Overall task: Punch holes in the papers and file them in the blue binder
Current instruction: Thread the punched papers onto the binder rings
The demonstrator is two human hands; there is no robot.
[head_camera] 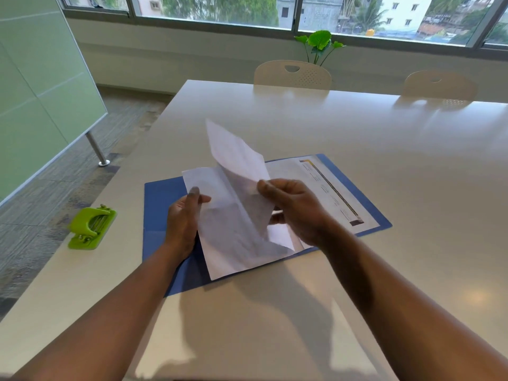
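The blue binder lies open on the white table, a printed page resting on its right half. Above it I hold a small stack of white papers. My left hand grips the stack's left edge, thumb on top. My right hand pinches the top sheet, which is lifted and curls upward away from the sheets below. The green hole punch stands on the table to the left of the binder, near the table's left edge.
Two cream chairs stand at the table's far side, with a potted plant by the window behind them. A green glass board on a metal leg stands on the floor to the left.
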